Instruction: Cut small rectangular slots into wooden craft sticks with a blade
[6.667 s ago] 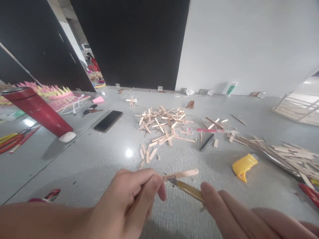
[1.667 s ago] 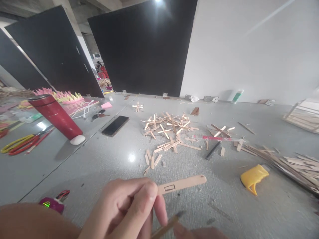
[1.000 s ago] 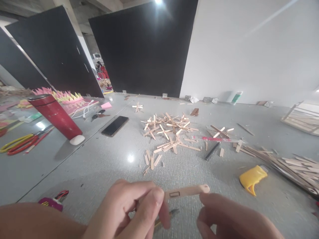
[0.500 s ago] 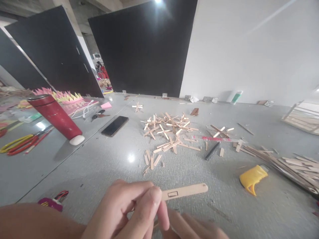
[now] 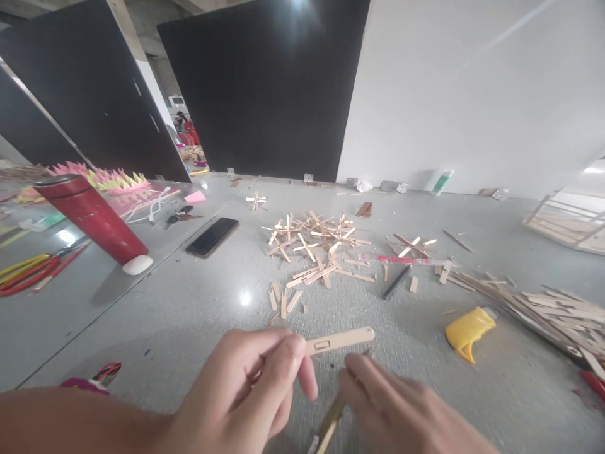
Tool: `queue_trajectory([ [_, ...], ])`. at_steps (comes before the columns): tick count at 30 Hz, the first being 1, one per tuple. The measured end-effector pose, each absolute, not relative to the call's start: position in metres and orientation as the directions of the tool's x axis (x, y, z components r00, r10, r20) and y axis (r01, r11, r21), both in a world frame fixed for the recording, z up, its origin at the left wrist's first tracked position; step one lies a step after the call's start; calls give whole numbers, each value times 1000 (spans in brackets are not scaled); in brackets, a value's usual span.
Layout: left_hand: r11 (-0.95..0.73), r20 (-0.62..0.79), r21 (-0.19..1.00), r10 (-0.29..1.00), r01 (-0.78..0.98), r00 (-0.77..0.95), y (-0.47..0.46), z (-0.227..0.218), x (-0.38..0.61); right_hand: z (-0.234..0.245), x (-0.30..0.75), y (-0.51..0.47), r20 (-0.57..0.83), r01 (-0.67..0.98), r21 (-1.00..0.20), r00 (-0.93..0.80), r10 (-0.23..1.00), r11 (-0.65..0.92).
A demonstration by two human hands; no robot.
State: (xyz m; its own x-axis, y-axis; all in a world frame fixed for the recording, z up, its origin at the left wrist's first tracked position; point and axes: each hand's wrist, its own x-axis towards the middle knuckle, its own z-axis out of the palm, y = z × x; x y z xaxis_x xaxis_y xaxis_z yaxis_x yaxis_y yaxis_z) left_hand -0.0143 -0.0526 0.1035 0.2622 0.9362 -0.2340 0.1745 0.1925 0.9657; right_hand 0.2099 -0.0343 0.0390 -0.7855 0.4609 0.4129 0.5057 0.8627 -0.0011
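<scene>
My left hand (image 5: 255, 384) is closed, pinching a wooden craft stick (image 5: 345, 339) between thumb and fingers. A small dark-outlined rectangle shows on the stick, whose rounded end points right. My right hand (image 5: 401, 403), blurred, is wrapped round a slim brass-coloured tool (image 5: 332, 419) just below the stick. The tool's body slants down toward the bottom edge, and a thin dark tip shows past the fingers; its exact kind I cannot make out. Beyond the hands lie short cut stick pieces (image 5: 284, 304) and a heap of crossed craft sticks (image 5: 321, 236).
A yellow-handled object (image 5: 467, 331) and a pile of wooden strips (image 5: 562, 315) lie right. A dark pen-like stick (image 5: 397, 282) lies mid-table. Left are a phone (image 5: 212, 237), a tilted red flask (image 5: 94, 217), a white stone-like object (image 5: 137, 265) and scissors (image 5: 28, 274).
My right hand has moved right and away from my left, bringing the slim tool into view. The craft stick stays in my left hand. The view has shifted slightly.
</scene>
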Motion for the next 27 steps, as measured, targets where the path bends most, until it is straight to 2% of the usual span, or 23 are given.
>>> queue_trajectory([
  [3,233,-314,936,893,266,323,-34,84,-19,43,235,-24,420,510,-281,-697,582,813],
  [5,248,-385,905,823,346,417,-20,70,-23,39,245,-22,387,551,-502,-546,743,666],
  [7,208,-424,869,780,449,461,-7,58,-25,35,248,-23,268,538,-711,-386,883,452],
  [10,141,-477,827,688,545,546,3,46,-23,30,245,-25,-19,285,-956,-308,951,73],
  [12,133,-492,816,671,562,555,4,45,-22,30,241,-26,-108,80,-993,-333,937,-86],
  [14,126,-491,812,676,571,549,4,46,-20,30,238,-28,-118,-5,-992,-333,935,-127],
  [18,110,-509,805,632,583,584,6,46,-20,30,234,-36,-110,91,-992,-366,924,-82],
  [22,124,-518,824,559,553,647,10,43,-18,20,228,-43,-61,234,-970,-501,863,67],
  [27,98,-522,819,536,565,663,11,44,-16,17,220,-40,3,198,-971,-540,842,130],
])
